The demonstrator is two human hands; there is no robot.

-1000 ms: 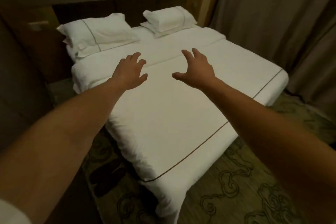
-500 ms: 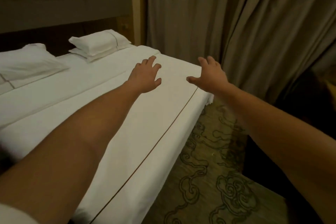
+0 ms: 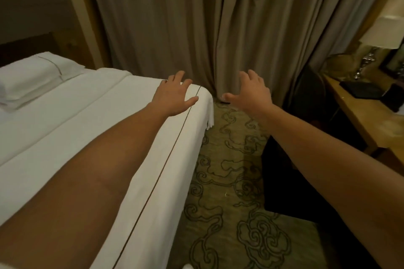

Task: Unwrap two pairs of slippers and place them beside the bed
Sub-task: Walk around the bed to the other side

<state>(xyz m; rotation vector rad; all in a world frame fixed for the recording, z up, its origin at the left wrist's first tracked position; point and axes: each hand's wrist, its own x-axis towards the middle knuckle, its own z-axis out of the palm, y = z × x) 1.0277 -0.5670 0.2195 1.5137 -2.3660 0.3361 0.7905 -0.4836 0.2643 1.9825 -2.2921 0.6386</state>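
No slippers are in view. The bed [image 3: 91, 116], made up in white sheets with a thin brown line, fills the left side. My left hand [image 3: 173, 96] hovers over the bed's far right corner, fingers spread, holding nothing. My right hand [image 3: 249, 95] is stretched out over the carpet just past that corner, also spread and empty. Both forearms reach forward from the bottom of the view.
Beige curtains [image 3: 207, 24] hang behind the bed. A patterned green carpet [image 3: 229, 192] runs along the bed's right side. A dark chair [image 3: 306, 159] and a wooden desk [image 3: 360, 120] with a lamp [image 3: 380, 35] stand at the right. One white pillow [image 3: 32, 74] lies at the left.
The view has swung to the right, from the whole bed to its right edge, the curtains and the desk. Both hands stay outstretched and empty.
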